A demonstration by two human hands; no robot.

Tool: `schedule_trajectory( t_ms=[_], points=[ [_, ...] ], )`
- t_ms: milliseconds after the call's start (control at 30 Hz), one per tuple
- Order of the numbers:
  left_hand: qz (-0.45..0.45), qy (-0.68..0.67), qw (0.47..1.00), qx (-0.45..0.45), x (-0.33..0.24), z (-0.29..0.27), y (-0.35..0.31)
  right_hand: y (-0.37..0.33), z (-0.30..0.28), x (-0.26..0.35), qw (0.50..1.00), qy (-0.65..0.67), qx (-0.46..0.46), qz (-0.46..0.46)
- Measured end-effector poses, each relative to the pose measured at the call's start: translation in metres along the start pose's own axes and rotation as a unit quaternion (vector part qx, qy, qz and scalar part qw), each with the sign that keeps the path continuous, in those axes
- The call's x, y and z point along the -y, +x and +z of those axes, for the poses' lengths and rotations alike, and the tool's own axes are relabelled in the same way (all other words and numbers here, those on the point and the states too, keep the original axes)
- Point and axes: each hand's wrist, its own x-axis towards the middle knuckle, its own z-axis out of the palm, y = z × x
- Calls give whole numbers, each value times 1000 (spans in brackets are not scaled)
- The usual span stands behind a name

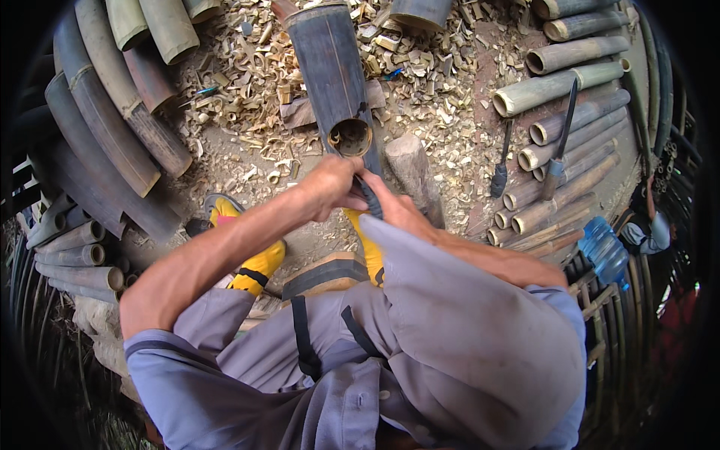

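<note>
A thick dark bamboo tube [328,64] slants down toward me, its open end [350,137] facing my hands. My left hand [334,184] is closed just below that opening; what its fingers grip is hidden. Beside it, my right hand [395,202] is wrapped round a dark, ridged tool handle [371,196]. The working end of this tool is hidden by my hands and the tube. Under the tube lies a short wooden block [298,113]. An upright log [411,169] stands to the right of my hands.
Pale shavings [435,94] cover the ground. Bamboo lengths [94,112] lie left, and cut tubes [559,86] right. A knife [553,176] and a dark-handled tool [499,180] lie right, near a blue water jug [604,251]. Another person [652,234] is at far right.
</note>
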Motion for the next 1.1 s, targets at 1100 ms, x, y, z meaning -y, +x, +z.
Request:
schedule_trajectory(
  t_ms=[1100],
  points=[
    [322, -278, 875, 230, 75, 74, 18, 11, -87, 41, 978, -159, 48, -123]
  ],
)
